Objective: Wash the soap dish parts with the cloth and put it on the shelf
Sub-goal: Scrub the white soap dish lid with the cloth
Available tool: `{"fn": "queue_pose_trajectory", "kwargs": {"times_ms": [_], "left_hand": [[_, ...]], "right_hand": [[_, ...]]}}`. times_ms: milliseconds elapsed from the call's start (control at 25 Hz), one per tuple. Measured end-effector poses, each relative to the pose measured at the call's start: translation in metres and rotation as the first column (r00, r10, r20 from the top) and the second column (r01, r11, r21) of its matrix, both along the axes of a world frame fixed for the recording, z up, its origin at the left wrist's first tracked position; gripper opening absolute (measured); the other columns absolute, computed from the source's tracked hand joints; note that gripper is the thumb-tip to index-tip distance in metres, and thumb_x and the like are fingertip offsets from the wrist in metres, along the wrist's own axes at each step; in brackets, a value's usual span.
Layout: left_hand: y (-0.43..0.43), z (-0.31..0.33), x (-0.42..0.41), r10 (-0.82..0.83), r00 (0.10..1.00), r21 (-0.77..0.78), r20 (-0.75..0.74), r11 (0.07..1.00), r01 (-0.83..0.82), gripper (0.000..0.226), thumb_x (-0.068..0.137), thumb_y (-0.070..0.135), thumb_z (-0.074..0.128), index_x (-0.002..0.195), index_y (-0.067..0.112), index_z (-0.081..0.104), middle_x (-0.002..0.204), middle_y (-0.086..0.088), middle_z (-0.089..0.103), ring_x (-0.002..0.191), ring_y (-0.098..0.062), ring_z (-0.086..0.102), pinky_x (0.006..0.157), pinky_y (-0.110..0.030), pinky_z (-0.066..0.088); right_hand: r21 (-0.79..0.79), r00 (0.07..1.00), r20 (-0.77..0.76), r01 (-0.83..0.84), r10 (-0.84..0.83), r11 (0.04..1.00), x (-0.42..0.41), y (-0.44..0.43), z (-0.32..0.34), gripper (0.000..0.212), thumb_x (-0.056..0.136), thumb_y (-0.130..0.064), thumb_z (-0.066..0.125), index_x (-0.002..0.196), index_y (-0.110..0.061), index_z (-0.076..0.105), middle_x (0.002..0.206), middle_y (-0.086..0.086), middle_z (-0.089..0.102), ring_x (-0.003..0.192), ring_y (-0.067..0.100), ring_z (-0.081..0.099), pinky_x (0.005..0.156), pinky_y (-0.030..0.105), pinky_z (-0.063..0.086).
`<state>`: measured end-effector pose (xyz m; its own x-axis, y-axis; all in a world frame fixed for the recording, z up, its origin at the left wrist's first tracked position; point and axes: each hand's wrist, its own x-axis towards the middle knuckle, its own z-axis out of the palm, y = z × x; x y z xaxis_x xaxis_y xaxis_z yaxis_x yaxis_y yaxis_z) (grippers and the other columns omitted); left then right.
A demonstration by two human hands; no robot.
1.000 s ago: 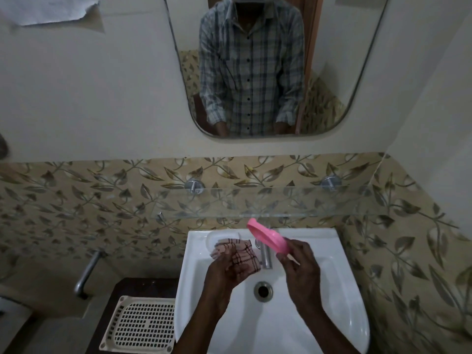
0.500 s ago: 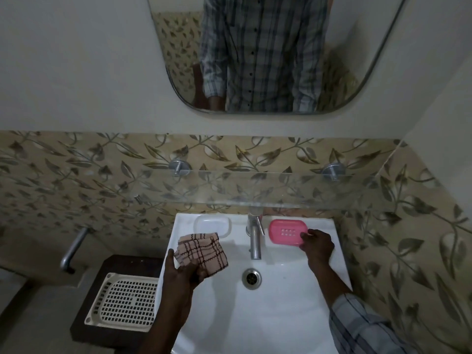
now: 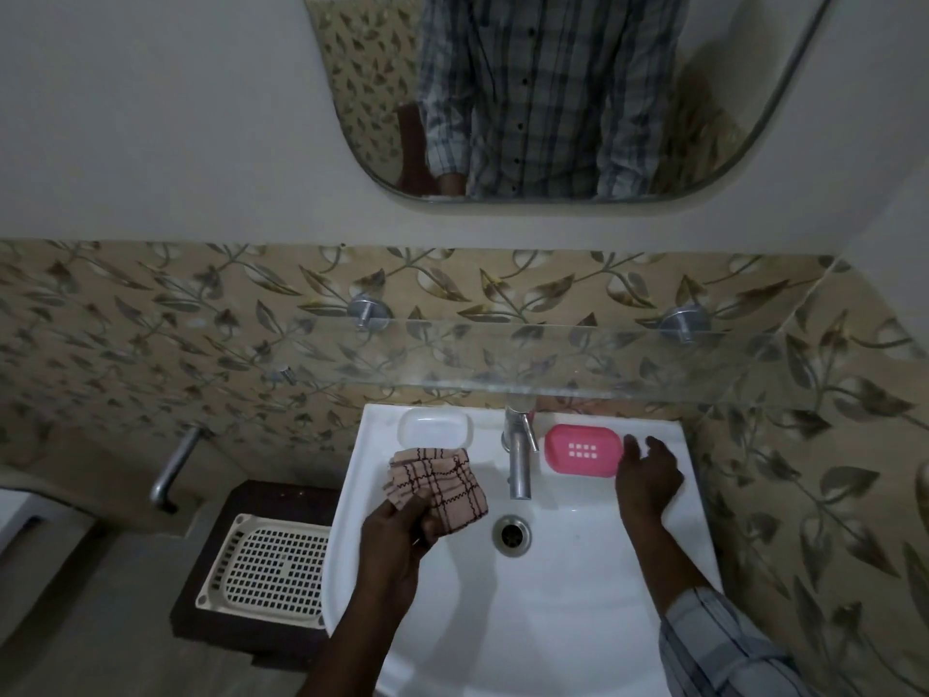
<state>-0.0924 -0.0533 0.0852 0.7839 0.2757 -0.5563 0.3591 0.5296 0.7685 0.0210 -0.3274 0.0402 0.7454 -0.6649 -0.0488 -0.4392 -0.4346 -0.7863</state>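
White dish part [image 3: 435, 428] on sink [image 3: 553, 621] back ledge, centre-left of frame, long axis left-right, just above cloth [image 3: 442, 482]. Left hand [image 3: 397, 538] is nearer to it, gripping bunched checked cloth over basin. Tap [image 3: 519, 455] between parts. Pink dish part [image 3: 583, 450] flat on ledge right of tap, same axis. Right hand [image 3: 648, 477] just beside its right end, fingers loose, holding nothing. Glass shelf [image 3: 502, 364] above both. A second ago: pink part tilted in right hand over basin; now set down, let go.
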Motion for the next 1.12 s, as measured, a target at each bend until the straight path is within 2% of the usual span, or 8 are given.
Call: {"fn": "queue_pose_trajectory", "kwargs": {"times_ms": [80, 160, 280, 400, 600, 720, 920, 1120], "left_hand": [[-0.003, 0.009, -0.002, 0.0, 1.0, -0.047, 0.022, 0.999, 0.001, 0.015, 0.092, 0.001, 0.055, 0.101, 0.003, 0.067, 0.074, -0.008, 0.058, 0.049, -0.012, 0.044, 0.05, -0.025, 0.044], [0.0, 0.018, -0.003, -0.032, 0.997, -0.056, 0.077, 0.998, 0.036, 0.019, 0.093, 0.004, 0.051, 0.106, 0.004, 0.065, 0.073, -0.007, 0.059, 0.046, -0.012, 0.04, 0.048, -0.025, 0.039], [0.001, 0.019, -0.002, -0.179, 0.978, -0.013, 0.107, 0.983, 0.181, 0.025, 0.095, 0.011, 0.05, 0.114, 0.004, 0.065, 0.085, -0.01, 0.068, 0.045, -0.012, 0.034, 0.048, -0.023, 0.03], [0.005, 0.014, 0.0, -0.376, 0.926, 0.09, 0.035, 0.924, 0.372, 0.026, 0.095, 0.014, 0.057, 0.119, 0.008, 0.064, 0.086, -0.013, 0.066, 0.047, -0.014, 0.033, 0.049, -0.024, 0.031], [0.041, -0.02, 0.028, -0.305, 0.945, 0.521, -0.117, 0.792, 0.319, 0.045, 0.089, 0.031, 0.072, 0.128, 0.011, 0.062, 0.111, -0.014, 0.067, 0.061, -0.019, 0.06, 0.055, -0.026, 0.047], [0.073, -0.053, 0.081, -0.306, 0.917, 0.857, -0.256, 0.366, 0.362, 0.08, 0.08, 0.018, 0.081, 0.147, 0.002, 0.041, 0.146, -0.018, 0.047, 0.128, -0.032, 0.052, 0.104, -0.033, 0.042], [0.085, -0.089, 0.147, -0.604, 0.694, 0.89, -0.391, -0.056, 0.453, 0.1, 0.079, 0.019, 0.08, 0.157, 0.007, 0.019, 0.164, -0.015, 0.02, 0.15, -0.031, 0.019, 0.119, -0.035, 0.023], [0.082, -0.087, 0.156, -0.602, 0.643, 0.874, -0.473, -0.23, 0.427, 0.099, 0.075, 0.026, 0.083, 0.154, 0.006, 0.027, 0.154, -0.022, 0.026, 0.136, -0.042, 0.03, 0.11, -0.046, 0.036]], "right_hand": [[0.154, 0.984, 0.176, -0.052, 0.025, 0.987, -0.029, 0.009, 0.023, 0.029, 0.098, -0.021, 0.059, 0.105, 0.004, 0.071, 0.096, 0.024, 0.074, 0.086, 0.038, 0.071, 0.076, 0.038, 0.054], [0.498, 0.962, 0.195, -0.266, 0.192, 0.825, -0.067, 0.04, 0.051, 0.034, 0.094, -0.032, 0.064, 0.088, 0.001, 0.073, 0.074, 0.02, 0.074, 0.066, 0.033, 0.072, 0.066, 0.042, 0.06], [0.796, 0.83, 0.016, -0.349, 0.558, 0.495, -0.096, 0.081, 0.064, 0.047, 0.088, -0.048, 0.064, 0.097, -0.003, 0.074, 0.09, 0.021, 0.076, 0.086, 0.033, 0.073, 0.084, 0.047, 0.059], [0.932, 0.772, 0.126, -0.307, 0.623, 0.192, -0.096, 0.103, 0.061, 0.031, 0.097, -0.025, 0.059, 0.122, -0.008, 0.067, 0.115, 0.021, 0.071, 0.109, 0.039, 0.067, 0.098, 0.057, 0.05], [0.853, 0.839, 0.127, -0.365, 0.529, 0.373, -0.093, 0.105, 0.051, 0.052, 0.084, 0.017, 0.054, 0.127, -0.012, 0.062, 0.111, 0.012, 0.074, 0.103, 0.031, 0.071, 0.087, 0.052, 0.057], [0.841, 0.877, 0.161, -0.362, 0.454, 0.402, -0.089, 0.092, 0.051, 0.049, 0.087, 0.017, 0.051, 0.125, -0.011, 0.063, 0.113, 0.014, 0.073, 0.104, 0.033, 0.07, 0.087, 0.056, 0.056], [0.834, 0.901, 0.155, -0.339, 0.406, 0.435, -0.082, 0.068, 0.048, 0.046, 0.086, 0.017, 0.052, 0.124, -0.007, 0.062, 0.115, 0.019, 0.071, 0.107, 0.037, 0.068, 0.087, 0.056, 0.056], [0.827, 0.911, 0.15, -0.328, 0.384, 0.456, -0.08, 0.06, 0.039, 0.045, 0.085, 0.018, 0.052, 0.123, -0.003, 0.062, 0.116, 0.021, 0.07, 0.108, 0.039, 0.067, 0.093, 0.061, 0.051]]}}
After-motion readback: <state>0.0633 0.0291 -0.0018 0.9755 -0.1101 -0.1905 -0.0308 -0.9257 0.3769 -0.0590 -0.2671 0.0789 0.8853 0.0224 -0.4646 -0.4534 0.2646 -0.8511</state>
